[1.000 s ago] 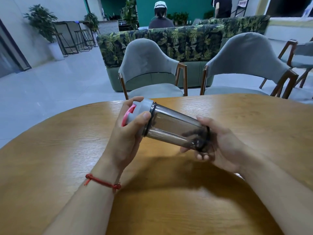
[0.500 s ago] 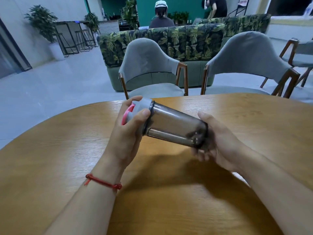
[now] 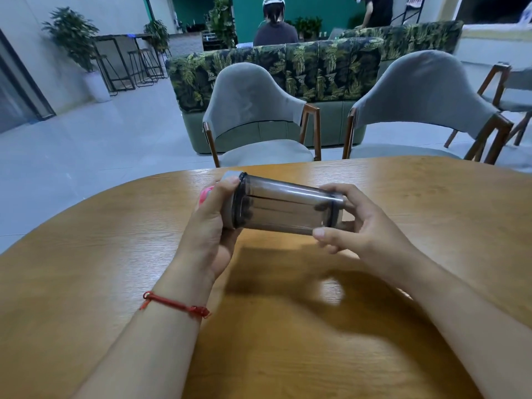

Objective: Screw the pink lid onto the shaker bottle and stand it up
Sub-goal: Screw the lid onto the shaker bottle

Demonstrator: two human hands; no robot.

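The smoky transparent shaker bottle (image 3: 283, 210) lies nearly horizontal in the air above the wooden table (image 3: 115, 254), mouth end to the left. Its grey lid with a pink top (image 3: 205, 194) sits on the mouth end, mostly hidden by my left hand (image 3: 211, 226), which wraps around the lid. My right hand (image 3: 362, 228) holds the bottle's base end, thumb below and fingers over the top. How far the lid is turned on cannot be seen.
Two grey upholstered chairs (image 3: 253, 110) (image 3: 426, 105) stand at the table's far edge. Behind them is a leaf-patterned sofa (image 3: 288, 70), with two persons farther back. Open floor lies to the left.
The bottle has levelled out from a tilt and shifted slightly right. My right hand's grip on the base has changed, with the thumb now under it. My left hand has turned around the lid.
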